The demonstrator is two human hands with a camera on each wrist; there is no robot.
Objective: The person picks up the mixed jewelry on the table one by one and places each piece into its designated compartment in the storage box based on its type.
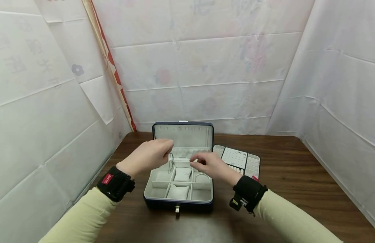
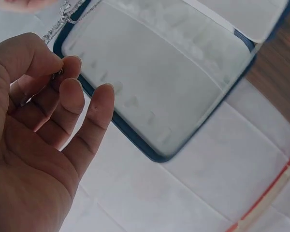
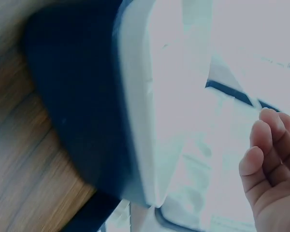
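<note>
My left hand pinches the end of a silver chain necklace between thumb and forefinger. The necklace dangles over the left part of a dark blue jewelry box; in the left wrist view its chain shows near the upper left corner. My right hand hovers above the box's right side, fingers loosely bent, with a gap between thumb and forefinger. Two white cushions sit in the middle compartments. A silver bangle lies in a right compartment, below my right hand.
The box's lid stands raised at the back, and its metal clasp hangs in front. Right of the box, a divided jewelry tray with small items lies on the brown wooden table. White sheets enclose the table.
</note>
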